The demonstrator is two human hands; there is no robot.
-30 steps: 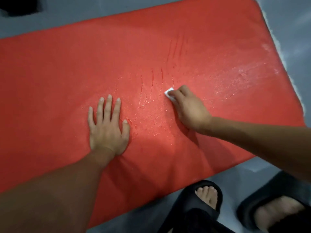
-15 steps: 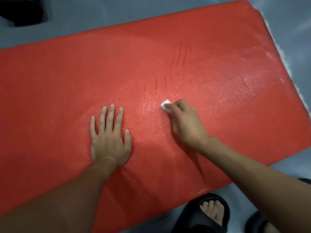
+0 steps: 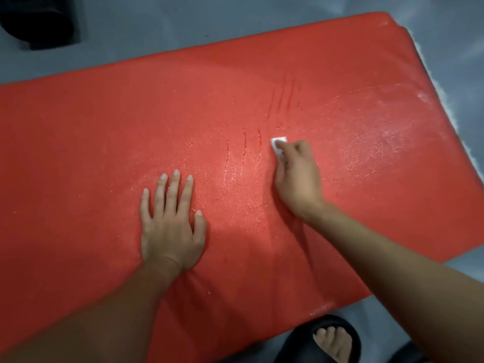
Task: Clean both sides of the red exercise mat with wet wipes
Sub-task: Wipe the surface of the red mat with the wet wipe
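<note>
Left hand (image 3: 171,226) flat on red mat (image 3: 78,142), fingers straight, slightly spread. Right hand (image 3: 297,176) curled, pinching small white wet wipe (image 3: 278,143) against mat centre. Surface grainy, glistening, streaked. Grey floor (image 3: 157,24) beneath.

Bare mat (image 3: 91,142) left of left hand (image 3: 171,229)

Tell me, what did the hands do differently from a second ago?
The right hand slid the white wet wipe a little way over the red mat, first toward the left hand, then back and farther up, near the wet streaks. Its grip on the wipe did not let go. The left hand stayed flat, pressing the mat. The camera shifted, so less of the black sandal shows.
</note>
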